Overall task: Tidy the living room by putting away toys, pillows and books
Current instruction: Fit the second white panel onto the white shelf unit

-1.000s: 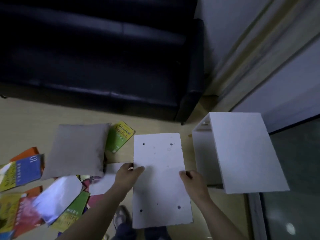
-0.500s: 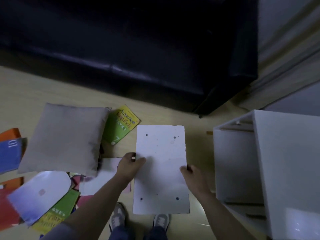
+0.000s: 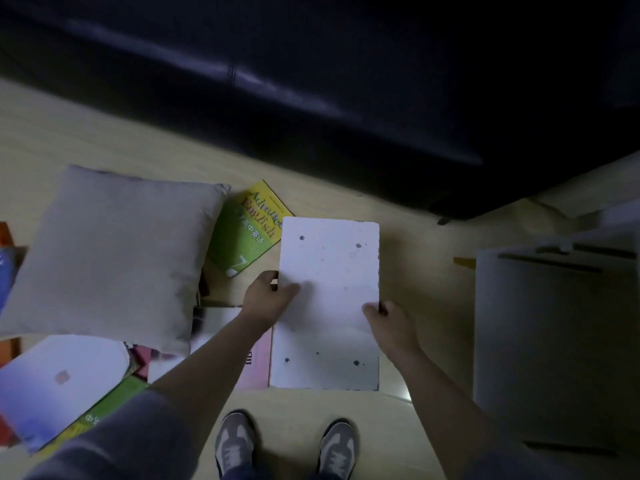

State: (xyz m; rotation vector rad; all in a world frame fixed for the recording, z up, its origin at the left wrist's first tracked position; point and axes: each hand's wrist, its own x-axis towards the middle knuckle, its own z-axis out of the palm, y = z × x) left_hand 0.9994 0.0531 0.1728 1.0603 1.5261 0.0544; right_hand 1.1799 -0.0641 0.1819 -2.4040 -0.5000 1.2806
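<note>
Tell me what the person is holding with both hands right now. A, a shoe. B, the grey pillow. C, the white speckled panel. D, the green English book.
C: the left hand and the right hand each grip a side edge of the white speckled panel, while the grey pillow and the green English book lie on the floor.

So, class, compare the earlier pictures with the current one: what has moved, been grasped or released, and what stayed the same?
Only the view shifted, left and downward: the white cabinet slid to the right edge and the shoes appeared. Nothing was taken or released. The left hand and right hand still grip the white board by its side edges; pillow and books lie unmoved.
</note>
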